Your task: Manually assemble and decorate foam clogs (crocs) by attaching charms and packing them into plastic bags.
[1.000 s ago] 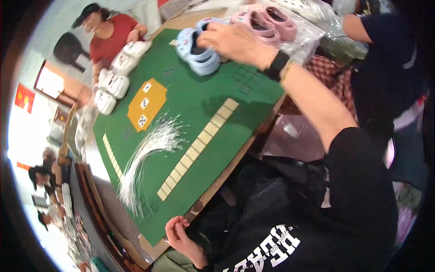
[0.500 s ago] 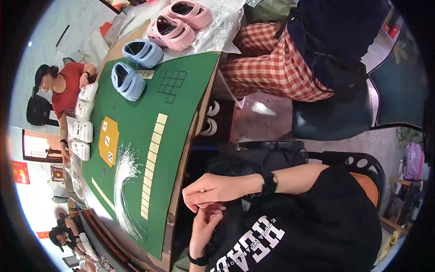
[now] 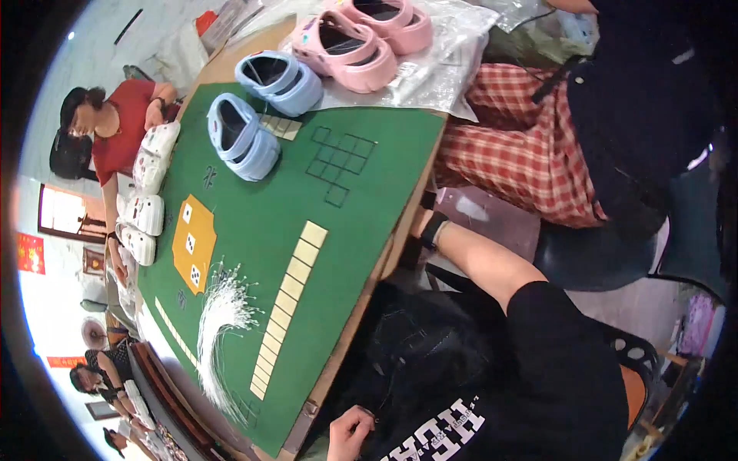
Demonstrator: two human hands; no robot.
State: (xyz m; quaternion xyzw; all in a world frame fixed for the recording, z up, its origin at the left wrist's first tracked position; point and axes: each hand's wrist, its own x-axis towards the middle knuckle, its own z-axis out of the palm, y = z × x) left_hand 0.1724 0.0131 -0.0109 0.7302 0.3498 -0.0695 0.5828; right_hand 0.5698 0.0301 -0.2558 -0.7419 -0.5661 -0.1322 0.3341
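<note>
My left hand sits at the bottom edge with its fingers curled against the black cloth on my lap, close to the table's near corner. From my black sleeve my right forearm reaches to the table's edge. Its black wristband shows, but the hand itself is hidden below the edge. Two light blue clogs lie on the green mat, far from both hands. A bundle of thin white strands lies beside a row of beige tiles.
Two pink clogs rest on clear plastic bags at the far end. A person in a red top sits at the left beside several white clogs. A person in plaid trousers sits close on the right.
My right hand has left the blue clogs, come back to my lap and now reaches under the table's edge. The view has swung to the right.
</note>
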